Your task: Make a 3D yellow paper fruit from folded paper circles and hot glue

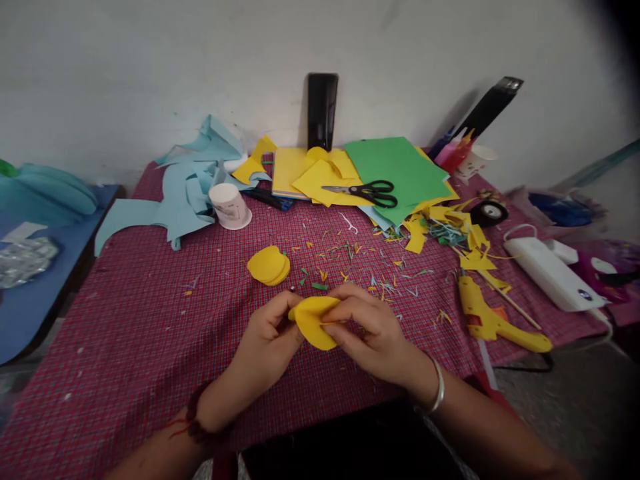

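Between my two hands is a creased yellow paper circle [316,323], held just above the red checked cloth. My left hand [273,340] is closed on its left edge, with fingertips partly hidden behind the paper. On the right edge, my right hand [373,333] pinches the paper between thumb and fingers. A small stack of yellow paper circles [269,265] lies on the cloth beyond my left hand. Thin paper snippets [350,257] in yellow, green and blue are scattered past my fingers.
Black scissors [370,193] rest on yellow and green paper sheets [387,167]. A yellow glue gun [493,320] lies at right, near a white box [555,273]. A paper cup [230,205] and blue paper scraps [185,193] are at left. A phone [322,110] leans on the wall.
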`<state>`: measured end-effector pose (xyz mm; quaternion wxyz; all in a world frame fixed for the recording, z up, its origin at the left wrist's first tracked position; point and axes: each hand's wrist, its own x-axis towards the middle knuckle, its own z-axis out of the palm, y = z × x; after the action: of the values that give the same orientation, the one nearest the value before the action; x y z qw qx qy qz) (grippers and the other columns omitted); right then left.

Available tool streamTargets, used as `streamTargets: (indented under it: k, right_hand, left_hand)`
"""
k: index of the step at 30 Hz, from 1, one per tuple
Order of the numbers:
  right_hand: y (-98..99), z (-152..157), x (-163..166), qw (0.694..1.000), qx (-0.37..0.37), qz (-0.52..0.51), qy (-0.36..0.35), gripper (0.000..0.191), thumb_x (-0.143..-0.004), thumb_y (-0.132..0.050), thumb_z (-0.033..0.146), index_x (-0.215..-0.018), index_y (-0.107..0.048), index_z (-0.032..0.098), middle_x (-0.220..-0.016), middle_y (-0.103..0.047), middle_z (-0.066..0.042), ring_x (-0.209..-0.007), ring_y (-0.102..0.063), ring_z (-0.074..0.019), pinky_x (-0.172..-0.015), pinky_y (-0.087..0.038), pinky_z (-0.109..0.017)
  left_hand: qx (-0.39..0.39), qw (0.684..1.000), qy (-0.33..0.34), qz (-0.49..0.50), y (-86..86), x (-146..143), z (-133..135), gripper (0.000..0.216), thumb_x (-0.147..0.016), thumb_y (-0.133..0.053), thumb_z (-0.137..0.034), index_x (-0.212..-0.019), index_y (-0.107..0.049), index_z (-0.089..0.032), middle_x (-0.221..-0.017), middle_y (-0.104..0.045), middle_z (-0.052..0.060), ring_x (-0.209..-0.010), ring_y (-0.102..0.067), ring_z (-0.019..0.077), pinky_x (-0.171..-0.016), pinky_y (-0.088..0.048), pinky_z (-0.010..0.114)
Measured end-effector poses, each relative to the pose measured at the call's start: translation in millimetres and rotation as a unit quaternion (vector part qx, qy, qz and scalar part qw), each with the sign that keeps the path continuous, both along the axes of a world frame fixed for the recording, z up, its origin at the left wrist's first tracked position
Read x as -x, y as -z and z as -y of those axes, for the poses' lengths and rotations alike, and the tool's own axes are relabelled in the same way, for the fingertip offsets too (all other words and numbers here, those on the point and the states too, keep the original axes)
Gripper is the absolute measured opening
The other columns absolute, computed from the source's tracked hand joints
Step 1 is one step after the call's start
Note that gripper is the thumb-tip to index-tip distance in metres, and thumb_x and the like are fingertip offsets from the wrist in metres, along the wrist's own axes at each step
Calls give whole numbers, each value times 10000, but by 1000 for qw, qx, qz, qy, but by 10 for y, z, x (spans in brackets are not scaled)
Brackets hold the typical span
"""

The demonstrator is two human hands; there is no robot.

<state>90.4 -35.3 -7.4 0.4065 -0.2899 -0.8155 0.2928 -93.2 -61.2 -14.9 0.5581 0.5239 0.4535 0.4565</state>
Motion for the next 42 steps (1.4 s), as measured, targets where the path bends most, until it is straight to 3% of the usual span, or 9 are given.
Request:
streamTargets:
  k: [7,11,18,26,35,42]
  right_hand:
    - [-24,19,12,1000,9,-11,0,73,-870,-556,108,-887,-564,180,-918,-583,-51,-856,-580,-138,-723,-481,-270]
    - [-24,18,23,999,25,-19,10,67,-873,-543,109,-871,-556,175,-880,-579,-41,-811,-573,-128,-690,-465,-260]
    - [-2,24,39,999,43,-16,20,67,-874,-541,115,-848,-552,176,-847,-590,-32,-783,-565,-125,-677,-449,-259]
    - [19,4,55,991,116,-39,48,79,-871,-540,139,-813,-550,193,-775,-568,-2,-715,-539,-125,-629,-429,-266]
    - [28,-10,41,988,145,-48,-8,115,-922,-518,220,-818,-558,192,-841,-563,-22,-797,-532,-143,-695,-427,-297]
    - [10,-7,32,984,162,-66,-41,142,-898,-533,314,-837,-545,186,-834,-539,-31,-782,-513,-163,-687,-415,-321]
  left_hand:
    - [-46,999,16,-18,25,11,-6,14,-829,-623,-203,-832,-609,-204,-748,-595,-32,-679,-527,99,-628,-439,201]
    - [-74,997,21,-28,28,18,-3,77,-821,-627,-166,-873,-639,-221,-797,-627,-32,-717,-546,97,-663,-445,195]
    - [-90,995,9,-40,17,24,21,49,-827,-620,-172,-831,-626,-220,-737,-595,-46,-666,-519,84,-620,-428,177]
    - [-94,991,-1,-92,-33,11,21,64,-822,-608,-212,-766,-635,-198,-690,-592,-30,-642,-532,96,-594,-431,191]
    - [-33,993,-30,-107,-57,4,23,168,-790,-597,-269,-663,-551,-169,-598,-470,-43,-543,-415,86,-488,-346,196]
    - [14,998,-21,-60,-50,11,1,207,-792,-615,-332,-687,-545,-167,-617,-476,-39,-559,-428,89,-501,-367,200]
